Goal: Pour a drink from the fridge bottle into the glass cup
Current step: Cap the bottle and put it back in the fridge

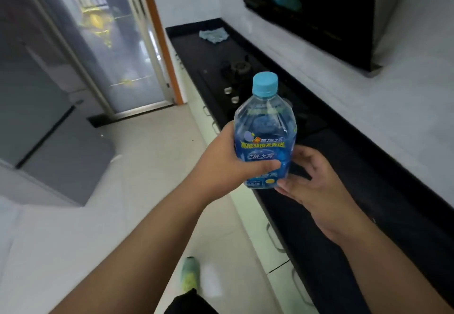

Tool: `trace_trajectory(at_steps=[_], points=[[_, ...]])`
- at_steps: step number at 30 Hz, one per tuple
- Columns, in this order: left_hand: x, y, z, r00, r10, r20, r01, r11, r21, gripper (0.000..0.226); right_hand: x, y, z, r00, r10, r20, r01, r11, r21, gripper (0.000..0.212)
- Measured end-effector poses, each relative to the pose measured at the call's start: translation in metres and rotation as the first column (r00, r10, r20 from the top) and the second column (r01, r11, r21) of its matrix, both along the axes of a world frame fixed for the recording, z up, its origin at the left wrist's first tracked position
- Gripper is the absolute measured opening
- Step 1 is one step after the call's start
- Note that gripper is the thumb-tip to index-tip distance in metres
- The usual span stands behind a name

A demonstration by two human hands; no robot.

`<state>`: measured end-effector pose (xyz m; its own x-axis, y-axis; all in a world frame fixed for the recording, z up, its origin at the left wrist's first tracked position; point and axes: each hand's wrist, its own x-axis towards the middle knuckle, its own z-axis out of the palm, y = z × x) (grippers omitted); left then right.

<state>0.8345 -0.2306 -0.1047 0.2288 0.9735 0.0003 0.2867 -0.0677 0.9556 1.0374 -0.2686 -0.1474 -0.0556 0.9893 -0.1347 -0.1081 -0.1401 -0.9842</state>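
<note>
Foot (189, 274): near, bottom centre, in a green and yellow shoe or sock on the pale tiled floor (152, 190).

Right hand (317, 190): fingers loosely curved, fingertips touching the lower right side of the bottle; whether it grips cannot be told.

Left hand (229, 163): wrapped round the bottle's label, thumb across the front.

Bottle (265, 136): clear plastic, blue label, light blue cap (265, 85) screwed on; held roughly upright in mid-air, just left of the tabletop edge.

Tabletop (344, 166): black, running along the right.

Hob (235, 67): set into the tabletop, two knobs at its front.

Cloth (212, 35): pale blue, crumpled, far end of the tabletop.

Fridge (49, 107): grey, left.

Glass door (118, 43): far left.
</note>
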Motion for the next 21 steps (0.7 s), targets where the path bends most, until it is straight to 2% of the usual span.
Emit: trace_trajectory(at_steps=[8,16,21], points=[[-0.166,-0.054,-0.008,0.963,0.267,-0.032,-0.268,0.962,-0.050,0.060,-0.154,0.016,-0.004,0.952,0.304,0.027,-0.303,0.952,-0.045,0.059],[-0.344,-0.104,-0.014,0.855,0.519,-0.010,-0.519,0.854,-0.037,0.060,-0.347,0.021,-0.007,0.848,0.529,0.029,-0.527,0.848,-0.063,0.061],[-0.448,-0.118,-0.020,0.791,0.611,-0.041,-0.612,0.791,-0.019,0.060,-0.463,0.022,-0.014,0.794,0.608,0.001,-0.607,0.792,-0.059,0.062]])
